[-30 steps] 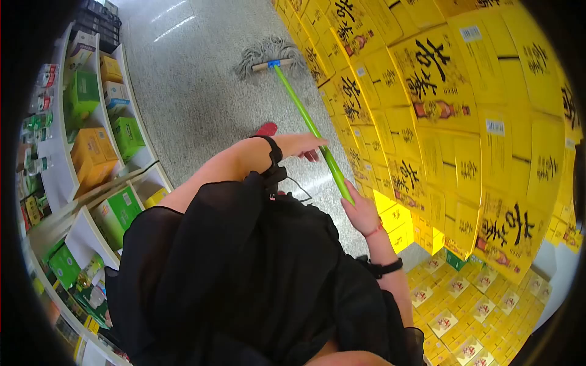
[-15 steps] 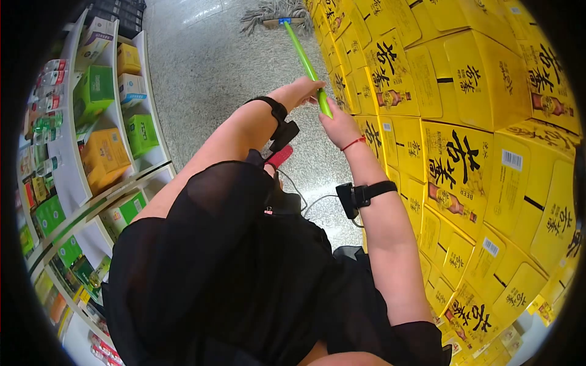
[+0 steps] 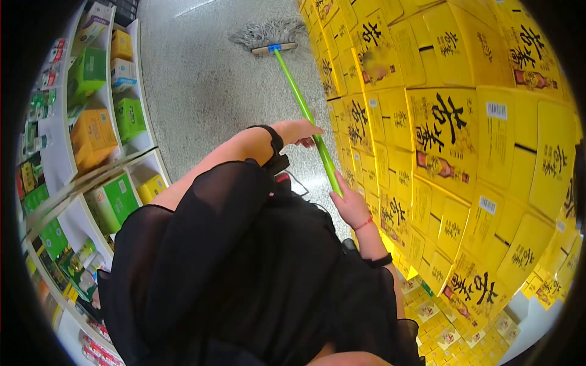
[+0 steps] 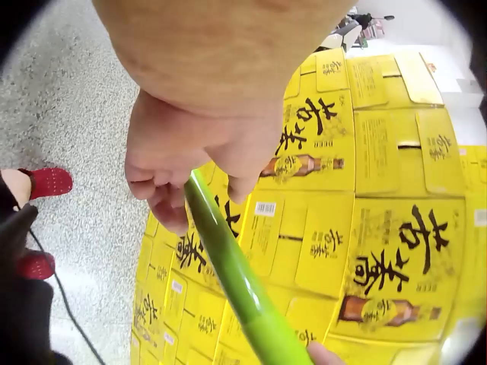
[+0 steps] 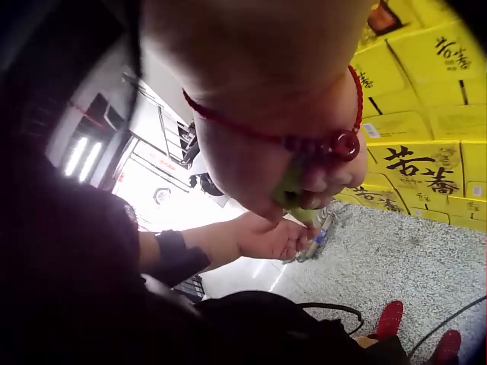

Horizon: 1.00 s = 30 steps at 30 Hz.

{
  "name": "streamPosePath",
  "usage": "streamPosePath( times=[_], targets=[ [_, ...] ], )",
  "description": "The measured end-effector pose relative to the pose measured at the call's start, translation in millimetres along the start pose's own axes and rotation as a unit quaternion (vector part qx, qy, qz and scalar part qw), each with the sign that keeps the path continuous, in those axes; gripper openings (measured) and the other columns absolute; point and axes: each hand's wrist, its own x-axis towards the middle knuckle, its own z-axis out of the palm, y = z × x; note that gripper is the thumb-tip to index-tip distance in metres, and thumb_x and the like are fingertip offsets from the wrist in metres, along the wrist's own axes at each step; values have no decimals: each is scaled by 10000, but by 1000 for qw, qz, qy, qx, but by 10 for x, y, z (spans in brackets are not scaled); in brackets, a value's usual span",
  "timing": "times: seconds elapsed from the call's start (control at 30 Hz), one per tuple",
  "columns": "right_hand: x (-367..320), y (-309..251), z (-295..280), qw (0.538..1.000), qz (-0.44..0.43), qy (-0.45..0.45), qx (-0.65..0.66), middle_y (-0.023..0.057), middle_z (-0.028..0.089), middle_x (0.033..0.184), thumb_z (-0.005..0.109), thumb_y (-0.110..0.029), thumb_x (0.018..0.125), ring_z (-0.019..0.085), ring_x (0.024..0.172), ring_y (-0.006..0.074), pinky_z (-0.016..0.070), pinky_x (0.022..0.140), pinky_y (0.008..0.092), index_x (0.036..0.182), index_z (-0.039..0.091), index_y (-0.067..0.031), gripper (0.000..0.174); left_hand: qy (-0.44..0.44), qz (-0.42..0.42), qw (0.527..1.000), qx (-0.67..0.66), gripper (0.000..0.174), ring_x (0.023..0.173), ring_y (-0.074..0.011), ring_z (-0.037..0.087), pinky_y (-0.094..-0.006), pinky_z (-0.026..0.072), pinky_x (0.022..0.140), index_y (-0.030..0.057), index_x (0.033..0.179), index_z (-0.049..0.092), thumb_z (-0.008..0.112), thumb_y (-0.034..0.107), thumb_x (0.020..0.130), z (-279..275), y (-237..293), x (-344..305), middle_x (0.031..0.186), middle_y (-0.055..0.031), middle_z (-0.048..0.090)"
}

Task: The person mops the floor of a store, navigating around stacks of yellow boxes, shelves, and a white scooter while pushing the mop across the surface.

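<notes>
A mop with a bright green handle (image 3: 297,94) slants away from the body in the head view. Its grey string head (image 3: 268,33) lies on the floor beside the stacked cartons. Partway down the handle, my left hand (image 3: 298,131) grips it; in the left wrist view the thumb and fingers of that hand (image 4: 199,148) pass on either side of the green pole (image 4: 240,270). My right hand (image 3: 352,207) holds the handle's near end. From the right wrist, the curled right hand (image 5: 285,179) partly hides the pole, and the left hand (image 5: 270,237) appears beyond it.
Yellow beer cartons (image 3: 442,137) stand in a tall wall along the right. White shelves (image 3: 135,85) with boxes and bottles line the left. Speckled grey floor (image 3: 195,79) runs between them. A red shoe (image 4: 52,182) and a thin cable (image 4: 67,304) show low down.
The mop first slid forward along the floor as both hands reached out. It has since come back toward the body, and the hands are farther apart on the handle.
</notes>
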Motion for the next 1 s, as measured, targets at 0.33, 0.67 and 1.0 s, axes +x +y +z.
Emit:
streamPosePath(
  times=[0.33, 0.67, 1.0],
  targets=[
    [-1843, 443, 184, 999, 16, 25, 23, 236, 597, 858, 534, -272, 803, 578, 769, 393, 463, 679, 433, 1321, 335, -185, 562, -244, -80, 948, 190, 694, 811, -218, 620, -296, 401, 572, -75, 1102, 426, 440, 554, 810, 1281, -438, -375, 894, -162, 644],
    [-1109, 79, 128, 997, -2, 71, -28, 213, 606, 790, 533, -236, 797, 582, 687, 376, 461, 611, 438, 1292, 385, -176, 519, -141, -26, 978, 153, 622, 710, -221, 638, -290, 379, 467, -53, 992, 494, 442, 540, 814, 660, -211, -372, 824, -164, 653],
    [1757, -1061, -355, 992, -36, 109, 56, 247, 584, 929, 506, -276, 805, 569, 811, 410, 456, 706, 443, 1294, 378, -152, 521, 80, 84, 993, 16, 453, 586, -164, 595, -287, 382, 439, 33, 1005, 568, 450, 436, 835, -1654, 989, -368, 766, -115, 626]
  ],
)
